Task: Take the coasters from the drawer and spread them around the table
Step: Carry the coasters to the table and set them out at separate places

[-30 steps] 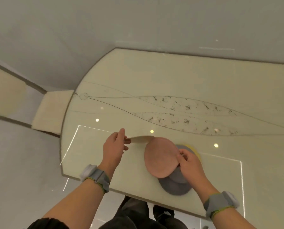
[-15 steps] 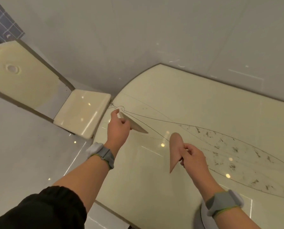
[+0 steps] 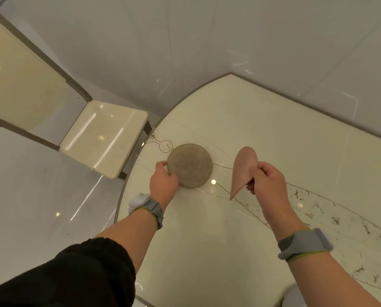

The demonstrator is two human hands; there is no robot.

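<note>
One beige coaster [image 3: 190,165] lies on the tabletop [image 3: 273,134], left hand [image 3: 163,183] pinching its rim; right hand [image 3: 266,185] beside it pinches a pink coaster [image 3: 242,169], unplaced.

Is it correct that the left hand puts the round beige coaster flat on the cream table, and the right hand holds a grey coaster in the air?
Not quite: the colour is wrong. In the head view, the right hand holds a pink round coaster in the air, not a grey one. The rest is correct: the left hand sets the round beige coaster flat on the cream table.
</note>
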